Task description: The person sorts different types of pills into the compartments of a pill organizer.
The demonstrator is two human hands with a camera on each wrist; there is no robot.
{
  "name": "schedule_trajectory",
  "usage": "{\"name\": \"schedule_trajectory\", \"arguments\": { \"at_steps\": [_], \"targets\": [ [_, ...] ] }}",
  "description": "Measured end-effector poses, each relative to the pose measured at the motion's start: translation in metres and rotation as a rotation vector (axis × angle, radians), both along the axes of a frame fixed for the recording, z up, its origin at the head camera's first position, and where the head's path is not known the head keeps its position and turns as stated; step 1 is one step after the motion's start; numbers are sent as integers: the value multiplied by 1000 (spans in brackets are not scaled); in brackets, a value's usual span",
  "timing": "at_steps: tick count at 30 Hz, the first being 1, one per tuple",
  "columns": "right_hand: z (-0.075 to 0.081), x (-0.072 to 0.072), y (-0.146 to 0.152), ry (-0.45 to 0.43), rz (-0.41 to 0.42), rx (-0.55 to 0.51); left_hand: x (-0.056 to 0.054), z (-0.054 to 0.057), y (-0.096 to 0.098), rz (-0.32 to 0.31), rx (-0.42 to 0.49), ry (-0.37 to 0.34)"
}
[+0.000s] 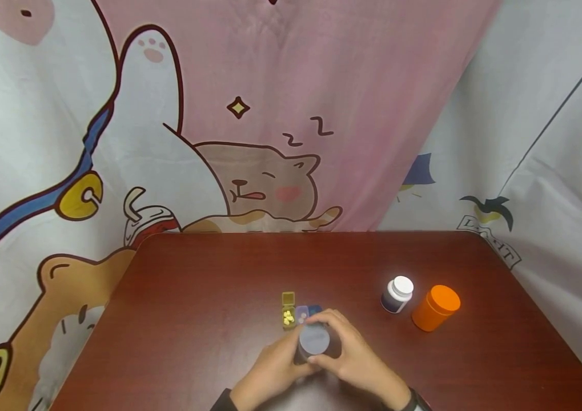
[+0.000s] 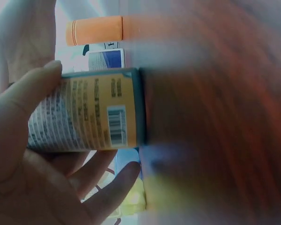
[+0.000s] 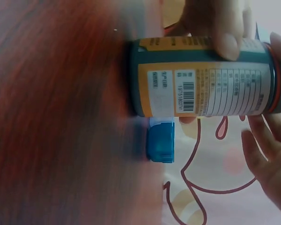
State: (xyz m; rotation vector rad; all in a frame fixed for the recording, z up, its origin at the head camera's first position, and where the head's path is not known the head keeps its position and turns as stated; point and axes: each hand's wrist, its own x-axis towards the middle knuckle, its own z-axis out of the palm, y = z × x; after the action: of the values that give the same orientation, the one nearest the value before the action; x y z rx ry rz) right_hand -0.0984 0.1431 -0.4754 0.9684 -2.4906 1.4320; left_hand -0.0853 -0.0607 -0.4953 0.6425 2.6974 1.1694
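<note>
My left hand (image 1: 275, 362) grips the body of a dark green pill bottle (image 3: 201, 89) with an orange-and-white printed label and barcode. The bottle stands upright at the near middle of the table. Around its grey-looking cap (image 1: 314, 339) curl the thumb and fingers of my right hand (image 1: 354, 357). Just beyond the bottle lies a small pill box: its yellow compartment (image 1: 288, 317) has the lid up and holds several pale yellow tablets. Beside that are a purple compartment (image 1: 301, 314) and a blue compartment (image 3: 160, 142), partly hidden by my right hand in the head view.
To the right stand a white bottle (image 1: 397, 294) with a dark label and an orange bottle (image 1: 436, 308) with an orange lid. All rest on a reddish-brown table (image 1: 193, 285). A printed cartoon curtain (image 1: 362, 114) hangs along its far edge.
</note>
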Motion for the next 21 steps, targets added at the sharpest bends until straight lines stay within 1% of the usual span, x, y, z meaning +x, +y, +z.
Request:
{"name": "schedule_trajectory", "arguments": {
  "at_steps": [3,6,9,14,21],
  "targets": [
    [0,2,-3,27,-79,33,0,-1,2,27,3,25],
    [0,3,-6,62,-119,48,1,-2,2,42,-7,39],
    [0,4,-7,83,-132,61,1,-2,2,48,-17,47],
    [3,4,-6,94,-142,89,0,0,3,55,-24,65],
    [6,0,2,98,-177,106,-1,2,3,53,-33,53]
  ]
}}
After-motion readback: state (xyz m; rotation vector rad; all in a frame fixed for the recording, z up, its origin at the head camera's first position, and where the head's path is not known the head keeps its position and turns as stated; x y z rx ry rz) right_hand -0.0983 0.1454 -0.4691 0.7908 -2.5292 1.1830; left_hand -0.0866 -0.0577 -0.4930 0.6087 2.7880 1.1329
